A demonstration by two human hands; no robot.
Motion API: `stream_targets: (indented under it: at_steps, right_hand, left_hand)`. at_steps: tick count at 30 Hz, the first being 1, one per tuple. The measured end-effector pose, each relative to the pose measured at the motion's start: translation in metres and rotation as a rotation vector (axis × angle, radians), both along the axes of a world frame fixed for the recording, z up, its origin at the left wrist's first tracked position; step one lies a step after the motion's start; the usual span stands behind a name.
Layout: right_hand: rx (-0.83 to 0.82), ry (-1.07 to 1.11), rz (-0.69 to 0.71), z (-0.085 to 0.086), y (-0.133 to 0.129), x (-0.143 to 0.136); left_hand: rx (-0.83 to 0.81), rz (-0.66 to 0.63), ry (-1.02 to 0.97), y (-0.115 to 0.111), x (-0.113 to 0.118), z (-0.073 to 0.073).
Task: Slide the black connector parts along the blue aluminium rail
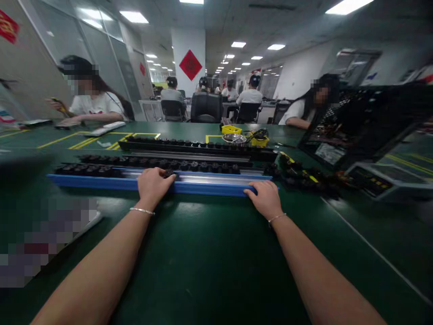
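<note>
A long blue channel-shaped tray [209,188] lies crosswise on the green table, its inside silvery. Small black parts [84,170] sit in a row at its left end. My left hand [151,186] reaches over the tray's middle, thumb and fingers closed around a small black part [168,174], whose shape is partly hidden. With thumb in front and fingers over the top, my right hand [265,197] grips the tray near its right end. Just behind, another row of black parts [194,165] runs alongside the tray.
Farther back stands a black tray [203,146] of similar parts. Beyond it are a metal dish [234,138] and yellow bins [232,129]. Dark parts [304,176] and a grey device [382,180] lie to the right. Co-workers sit across the table and farther off.
</note>
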State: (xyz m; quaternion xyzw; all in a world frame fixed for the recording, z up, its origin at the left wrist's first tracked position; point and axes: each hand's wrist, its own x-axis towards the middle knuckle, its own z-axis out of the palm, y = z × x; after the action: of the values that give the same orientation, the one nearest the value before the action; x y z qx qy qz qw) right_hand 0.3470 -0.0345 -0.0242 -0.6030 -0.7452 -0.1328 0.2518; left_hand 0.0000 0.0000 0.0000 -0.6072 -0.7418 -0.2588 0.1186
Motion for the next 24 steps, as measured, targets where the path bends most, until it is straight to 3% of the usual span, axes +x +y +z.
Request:
stream_targets:
  at_steps: [24]
  right_hand:
    - [-0.053, -0.006, -0.013, 0.0075, -0.0046, -0.0005]
  left_hand:
    - [0.04, -0.054, -0.015, 0.0002, 0.0054, -0.002]
